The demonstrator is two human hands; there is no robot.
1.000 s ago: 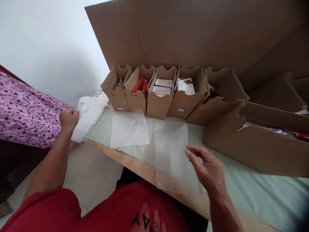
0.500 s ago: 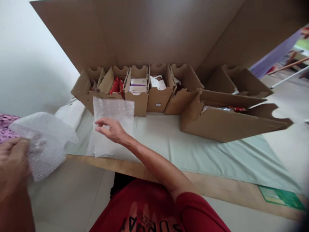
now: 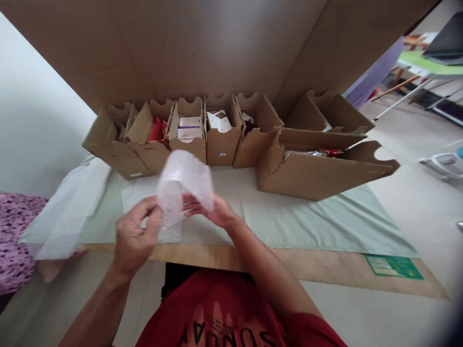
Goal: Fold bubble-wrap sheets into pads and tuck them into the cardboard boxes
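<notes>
A clear piece of bubble wrap [image 3: 185, 168] arches in the air over the table's front part. My left hand [image 3: 139, 233] pinches its near left edge between thumb and fingers. At the wrap's right end is my right hand [image 3: 215, 211], its fingers stretched out to the left and partly hidden by the plastic. The wrap's end touches or overlaps this hand; I cannot tell whether it is gripped. Beneath, another bubble wrap sheet [image 3: 133, 193] lies flat on the pale green cloth [image 3: 246, 207].
Several cardboard bins line the back, including one with red packets [image 3: 156, 131] and one with white boxes [image 3: 190, 127]. A larger bin [image 3: 318, 176] lies slanted at right. More clear wrap [image 3: 70, 212] hangs over the left edge, beside a person in purple patterned clothing [image 3: 18, 236].
My left hand has come in from the far left to the middle, bringing bubble wrap. My right hand has shifted right and lower. The view has turned slightly right.
</notes>
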